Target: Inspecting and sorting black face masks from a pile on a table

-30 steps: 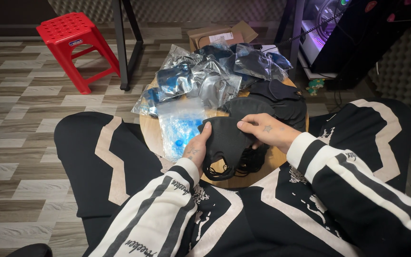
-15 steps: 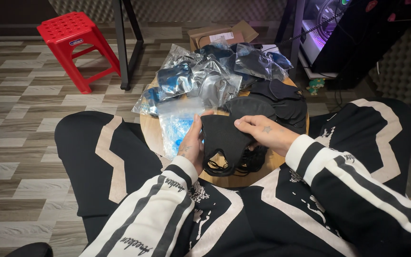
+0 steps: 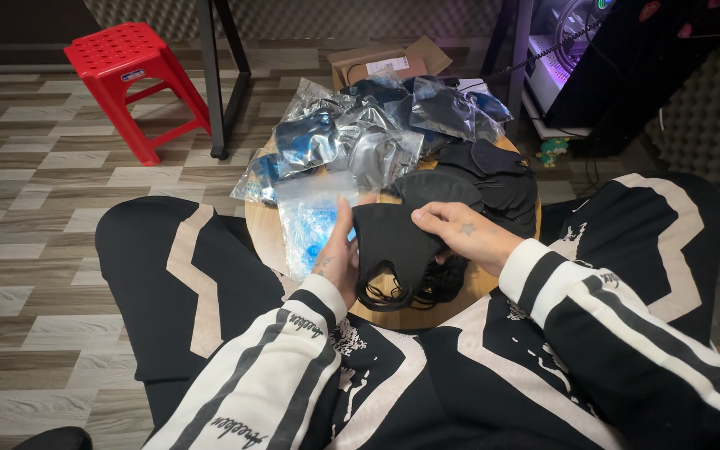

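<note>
A person sits with a small round wooden table (image 3: pixel 272 233) between the knees and holds a black fabric face mask (image 3: pixel 393 242) over its near half. The mask is matte, soft and dark all over, with a curved upper edge and a creased middle; its thin black ear loops (image 3: pixel 389 292) hang down in a loose tangle toward the table's near edge.

The left hand (image 3: pixel 339 254) grips the mask's left side, thumb and fingers closed on the cloth. The right hand (image 3: pixel 460 233) pinches the mask's upper right edge between thumb and forefinger, the other fingers curled beside them. Both wrists come out of black sleeves with broad white stripes.

Just left of the mask, against the left hand, lies a clear plastic bag (image 3: pixel 314 221) with something light blue inside, reaching to the table's left edge. Behind the right hand, along the table's right edge, sits a stack of loose black masks (image 3: pixel 493 179). The far edge of the table is heaped with clear, shiny packets of dark masks (image 3: pixel 360 137), some spilling over the rim.

On the wood-patterned floor beyond the table stands an open cardboard box (image 3: pixel 385 62), and farther to the left a red plastic stool (image 3: pixel 139 79) beside a black metal leg (image 3: pixel 214 75).
</note>
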